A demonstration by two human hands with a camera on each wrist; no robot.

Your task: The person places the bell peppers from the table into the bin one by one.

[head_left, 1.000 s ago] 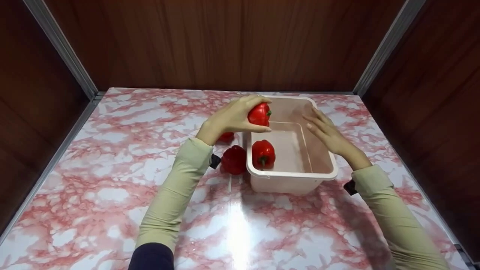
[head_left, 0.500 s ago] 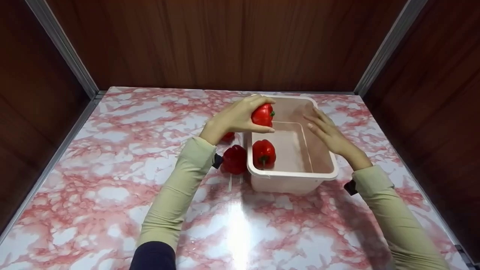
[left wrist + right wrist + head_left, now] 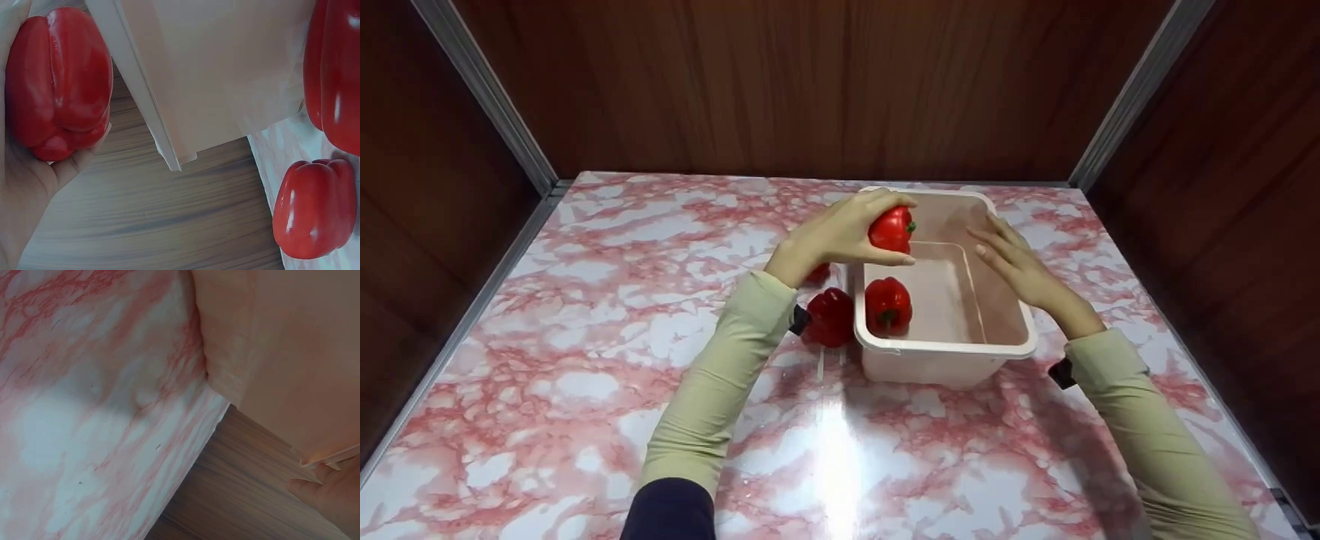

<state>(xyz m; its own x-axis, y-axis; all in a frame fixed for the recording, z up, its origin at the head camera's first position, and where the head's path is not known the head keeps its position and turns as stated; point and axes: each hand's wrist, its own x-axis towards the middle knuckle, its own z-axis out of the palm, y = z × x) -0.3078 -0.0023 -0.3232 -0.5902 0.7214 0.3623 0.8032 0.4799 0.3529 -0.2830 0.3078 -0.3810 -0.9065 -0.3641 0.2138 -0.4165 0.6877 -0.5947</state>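
Left hand (image 3: 844, 231) slightly farther right, held pepper (image 3: 890, 230) too

Left grip (image 3: 27, 197) holds red pepper (image 3: 62, 76) near container (image 3: 219, 73); two peppers (image 3: 312, 211) (upper cropped) at right.

The left grip (image 3: 844, 231) covers part of the held pepper (image 3: 890, 231), its wrist (image 3: 789, 262) much of another pepper (image 3: 819, 274); the right wrist view crops the right grip (image 3: 338, 495).

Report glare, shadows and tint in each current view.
Head: white glare streaks the pink-and-white marbled tabletop, in front of the pale pink, rectangular plastic tub; left wrist: small white highlights mark the glossy, blocky red bell pepper at lower right; right wrist: a broad, soft-edged grey shadow crosses the tabletop, and the tub looks dim and orange-tinted.
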